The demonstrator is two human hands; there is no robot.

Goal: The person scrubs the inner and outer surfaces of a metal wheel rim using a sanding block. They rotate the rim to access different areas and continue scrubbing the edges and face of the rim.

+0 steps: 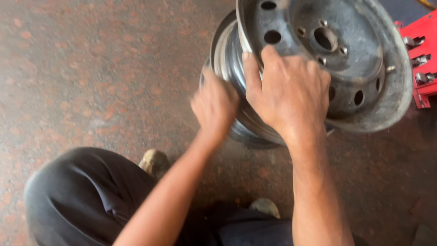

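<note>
A bare grey steel wheel rim (364, 54) stands on its edge on the speckled floor, its dished face with bolt holes and round vents turned up toward me. My right hand (289, 93) lies spread over the near edge of the rim, fingers gripping its lip. My left hand (215, 105) is blurred and presses against the rim's ribbed barrel on the left side; whether its fingers grip anything is unclear.
A red metal rack (421, 50) holding sockets lies at the right edge, close to the rim. My knees in dark trousers (86, 196) and two shoe tips (154, 161) are at the bottom. Reddish speckled stone floor (91, 68) spreads to the left.
</note>
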